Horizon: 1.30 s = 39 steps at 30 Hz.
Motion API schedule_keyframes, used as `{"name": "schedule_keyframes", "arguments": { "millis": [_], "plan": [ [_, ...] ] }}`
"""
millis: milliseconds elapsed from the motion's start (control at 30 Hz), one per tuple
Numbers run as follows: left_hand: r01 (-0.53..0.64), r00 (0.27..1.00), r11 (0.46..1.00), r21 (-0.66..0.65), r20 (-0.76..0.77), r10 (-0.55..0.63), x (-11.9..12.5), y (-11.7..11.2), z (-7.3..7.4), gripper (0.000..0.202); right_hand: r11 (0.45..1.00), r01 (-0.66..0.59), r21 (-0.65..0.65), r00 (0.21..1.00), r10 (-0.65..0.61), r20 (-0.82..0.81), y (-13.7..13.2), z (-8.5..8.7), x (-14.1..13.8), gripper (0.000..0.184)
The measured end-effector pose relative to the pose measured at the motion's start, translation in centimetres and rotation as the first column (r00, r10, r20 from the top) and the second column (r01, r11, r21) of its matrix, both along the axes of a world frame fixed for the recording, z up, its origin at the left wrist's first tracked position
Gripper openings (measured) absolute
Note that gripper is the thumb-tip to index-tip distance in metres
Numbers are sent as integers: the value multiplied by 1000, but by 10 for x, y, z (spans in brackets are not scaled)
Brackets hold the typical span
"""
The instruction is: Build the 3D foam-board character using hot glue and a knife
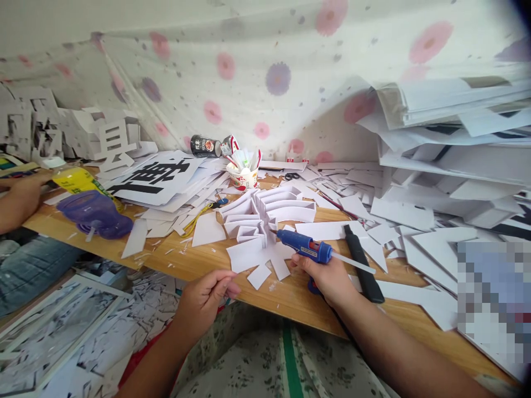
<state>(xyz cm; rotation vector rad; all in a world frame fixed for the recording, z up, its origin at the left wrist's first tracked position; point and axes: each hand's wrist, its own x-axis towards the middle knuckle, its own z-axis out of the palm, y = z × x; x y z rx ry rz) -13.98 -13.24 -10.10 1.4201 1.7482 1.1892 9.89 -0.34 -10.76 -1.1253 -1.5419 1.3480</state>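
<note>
We cannot see what is behind the blurry squares [493,298] at the right edge, and another person's arm [16,202] is cut off at the left. Our right hand [327,276] grips a blue plastic glue gun [305,247], its tip touching the white folded card shape [265,221] on the long wooden table [199,260]. Our left hand [203,301] sits at the table's near edge, fingers curled; we cannot tell if it holds anything. White paper scraps [373,193] cover the table. A flowered cloth [257,72] hangs behind.
</note>
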Motion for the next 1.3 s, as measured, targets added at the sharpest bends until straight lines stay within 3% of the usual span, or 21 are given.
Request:
{"name": "schedule_keyframes", "arguments": {
  "millis": [167, 333, 400, 600, 767, 867, 967, 1033, 1100, 1133, 1200, 1233, 1300],
  "plan": [
    [53, 998, 999, -12, 21, -52, 8, -3, -2, 32, 998, 54, -13, 998, -54, -33, -7, 14, 5, 30],
    [183, 973, 983, -26, 146, -177, 23, -2, 3, 33, 997, 73, -37, 977, -79, -196, -22, 29, 22, 31],
    [221, 968, 974, -55, 130, -212, 29, -1, 4, 34, 997, 59, -45, 963, -69, -259, -28, 33, 37, 30],
    [406, 910, 914, -1, -91, -405, 55, 21, 12, 41, 1000, 23, -2, 933, -22, -360, -48, 46, 111, 31],
    [511, 859, 854, 98, -106, -501, 96, 43, 21, 37, 997, 28, 67, 934, -3, -357, -72, 42, 168, 30],
    [592, 806, 797, 118, -90, -585, 114, 50, 20, 32, 988, 129, 83, 903, -83, -421, -84, 33, 200, 29],
    [645, 764, 753, 131, -99, -637, 120, 53, 13, 31, 946, 287, 150, 857, -183, -482, -92, 28, 240, 26],
    [658, 753, 743, 126, -132, -645, 120, 55, 7, 34, 891, 412, 193, 837, -286, -467, -96, 29, 269, 26],
    [655, 754, 746, 118, -161, -637, 119, 57, 2, 39, 784, 587, 204, 780, -480, -401, -98, 31, 299, 26],
    [649, 759, 752, 118, -174, -627, 118, 58, -1, 41, 694, 691, 201, 713, -609, -347, -98, 32, 312, 26],
    [637, 767, 761, 121, -206, -608, 117, 61, -6, 45, 455, 865, 212, 494, -847, -198, -95, 31, 337, 25],
    [633, 768, 765, 123, -223, -600, 116, 61, -8, 47, 370, 902, 222, 406, -903, -142, -92, 29, 349, 26],
    [606, 787, 785, 130, -240, -568, 112, 62, -14, 49, 274, 931, 241, 295, -954, -51, -84, 25, 370, 31]
  ]
}}
